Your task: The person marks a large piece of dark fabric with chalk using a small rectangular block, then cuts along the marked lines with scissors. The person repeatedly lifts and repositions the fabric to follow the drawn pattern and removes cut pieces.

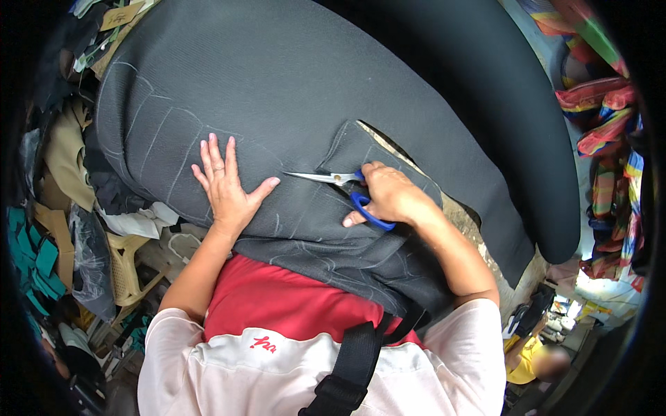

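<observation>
A large sheet of black fabric [277,76] spreads over the surface before me, with pale chalk outlines drawn across it. My left hand [227,186] lies flat on the fabric, fingers spread, over the marked shapes. In my right hand [390,194] is a pair of scissors [326,177] with blue handles, its blades pointing left toward my left thumb. The upper blade rests over the cloth; the lower one partly passes under the cut edge. Behind the scissors a cut runs through the fabric, and a pale surface shows through a narrow gap.
A thick black fabric roll [513,111] lies along the far right. Colourful striped bundles [607,125] stand beyond it. On the left are a beige plastic chair [127,267], teal cloth scraps [35,256] and other piled material. A person in a yellow shirt [525,360] is at the lower right.
</observation>
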{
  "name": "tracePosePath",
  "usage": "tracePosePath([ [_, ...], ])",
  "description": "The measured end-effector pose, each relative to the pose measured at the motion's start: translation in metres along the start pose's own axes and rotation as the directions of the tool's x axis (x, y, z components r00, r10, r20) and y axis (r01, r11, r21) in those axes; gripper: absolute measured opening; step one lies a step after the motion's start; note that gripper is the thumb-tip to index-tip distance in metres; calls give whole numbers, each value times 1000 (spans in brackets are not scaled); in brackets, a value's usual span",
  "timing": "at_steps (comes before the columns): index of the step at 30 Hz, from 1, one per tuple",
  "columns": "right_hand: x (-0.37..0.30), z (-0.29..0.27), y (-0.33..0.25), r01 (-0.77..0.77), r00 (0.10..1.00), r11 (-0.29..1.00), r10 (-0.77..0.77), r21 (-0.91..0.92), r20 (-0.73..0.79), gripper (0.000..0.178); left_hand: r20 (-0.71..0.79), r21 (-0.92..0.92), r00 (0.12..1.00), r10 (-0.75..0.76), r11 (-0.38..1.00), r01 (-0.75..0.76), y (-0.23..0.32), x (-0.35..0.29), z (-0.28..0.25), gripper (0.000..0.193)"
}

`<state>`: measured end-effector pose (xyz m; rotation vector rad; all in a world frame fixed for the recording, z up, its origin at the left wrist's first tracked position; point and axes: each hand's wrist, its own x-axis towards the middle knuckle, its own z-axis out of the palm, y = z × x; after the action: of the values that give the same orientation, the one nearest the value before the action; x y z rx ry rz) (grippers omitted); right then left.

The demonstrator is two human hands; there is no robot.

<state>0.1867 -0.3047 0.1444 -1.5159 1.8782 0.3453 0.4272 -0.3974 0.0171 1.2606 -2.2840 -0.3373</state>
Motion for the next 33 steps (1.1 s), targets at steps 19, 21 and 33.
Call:
tracePosePath([
  [19,1,30,24,32,999,890,-38,454,3,64,-196,-214,981,15,975,-58,0,2,14,103],
  [21,1,30,22,3,999,868,-29,496,46,66,-210,-225,977,30,971,-79,-1,1,15,101],
  [33,-7,4,16,-117,937,850,-77,513,341,97,-239,-213,969,68,970,-121,-6,0,21,103],
])
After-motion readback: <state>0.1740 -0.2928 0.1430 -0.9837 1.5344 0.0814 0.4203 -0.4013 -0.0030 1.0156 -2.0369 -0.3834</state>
